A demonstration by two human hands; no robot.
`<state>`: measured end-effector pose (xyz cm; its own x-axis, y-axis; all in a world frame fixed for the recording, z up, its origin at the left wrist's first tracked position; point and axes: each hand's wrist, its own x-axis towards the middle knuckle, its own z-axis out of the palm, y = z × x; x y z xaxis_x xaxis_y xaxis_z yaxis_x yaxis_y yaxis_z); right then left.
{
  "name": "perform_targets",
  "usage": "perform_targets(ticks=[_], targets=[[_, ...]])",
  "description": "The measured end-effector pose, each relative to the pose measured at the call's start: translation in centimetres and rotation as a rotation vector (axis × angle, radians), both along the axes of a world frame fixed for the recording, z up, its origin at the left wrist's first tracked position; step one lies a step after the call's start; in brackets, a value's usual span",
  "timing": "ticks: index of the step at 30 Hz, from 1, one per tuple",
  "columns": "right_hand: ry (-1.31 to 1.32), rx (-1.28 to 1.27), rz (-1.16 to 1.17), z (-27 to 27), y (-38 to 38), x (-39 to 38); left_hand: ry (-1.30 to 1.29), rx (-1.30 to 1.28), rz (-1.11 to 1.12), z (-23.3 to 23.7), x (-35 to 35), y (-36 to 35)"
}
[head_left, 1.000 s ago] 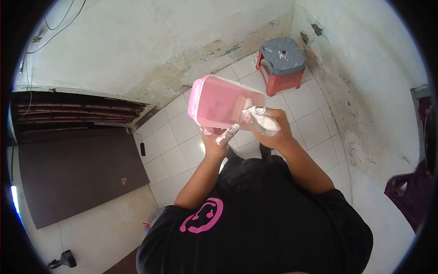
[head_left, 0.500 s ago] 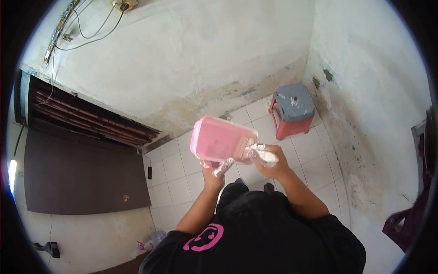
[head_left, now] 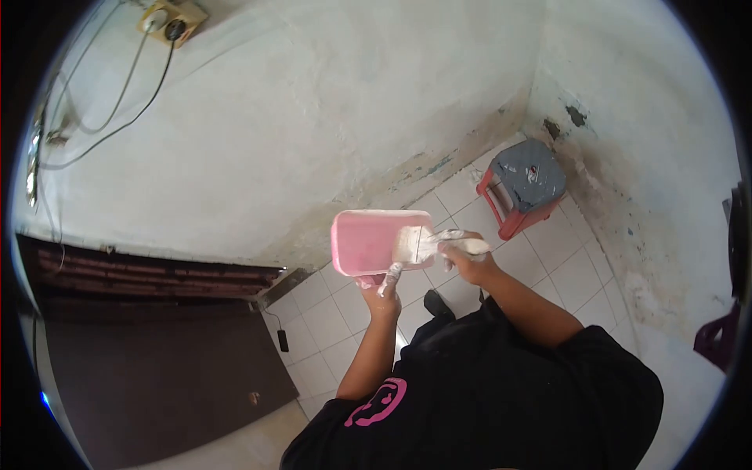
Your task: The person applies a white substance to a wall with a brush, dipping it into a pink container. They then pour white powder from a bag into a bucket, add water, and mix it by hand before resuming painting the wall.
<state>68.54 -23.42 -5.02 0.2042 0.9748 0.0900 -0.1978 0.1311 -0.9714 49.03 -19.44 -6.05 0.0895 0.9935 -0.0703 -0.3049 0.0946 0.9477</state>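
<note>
A: Where is the pink tray (head_left: pixel 366 241)?
B: Held up in front of the wall (head_left: pixel 313 117), above the tiled floor (head_left: pixel 329 313). The left hand (head_left: pixel 381 288) is closed on its near edge, at 6 o'clock of the tray, with a paste-smeared finger along the rim.
A: And the right hand (head_left: pixel 464 262)?
B: Wrapped around the handle of a flat tool (head_left: pixel 411 243) caked in white paste. Scraper or brush, I cannot tell. Its end lies on the tray's 3 o'clock side.
A: How would the tray handle?
B: Thin plastic, I judge: light, slightly flexible, slippery where paste coats it. The cleaner near rim looks the safest hold.
A: Anything nearby?
B: A red stool (head_left: pixel 526 184) with a grey seat, at 2 o'clock from the tray, well apart.
</note>
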Motion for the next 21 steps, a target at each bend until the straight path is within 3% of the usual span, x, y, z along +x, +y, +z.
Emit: perform_targets(ticks=[1, 2, 4, 8, 11, 14, 21], targets=[[0.166, -0.181, 0.061, -0.2, 0.9, 0.2, -0.035, -0.005, 0.022, -0.1, -0.5, 1.5], [0.166, -0.196, 0.043, -1.1, 1.7, 0.3, -0.037, -0.022, 0.006, -0.4, -1.0, 2.9], [0.529, -0.170, -0.118, -4.0, 3.6, 0.8, -0.053, -0.166, 0.054, -0.9, -1.5, 5.9], [0.685, -0.283, -0.229, -8.2, 8.5, 4.6, -0.012, -0.172, 0.003, -1.2, -0.1, 10.0], [0.838, -0.451, -0.254, -15.9, 13.9, 8.4, 0.016, -0.251, -0.047, -3.6, 0.6, 12.7], [0.927, -0.574, -0.431, -25.4, 24.8, 11.8, 0.054, -0.303, -0.110, -2.5, 4.1, 15.9], [0.869, -0.536, -0.536, -23.1, 36.4, 15.3, 0.092, -0.380, -0.181, -3.1, 7.3, 19.9]])
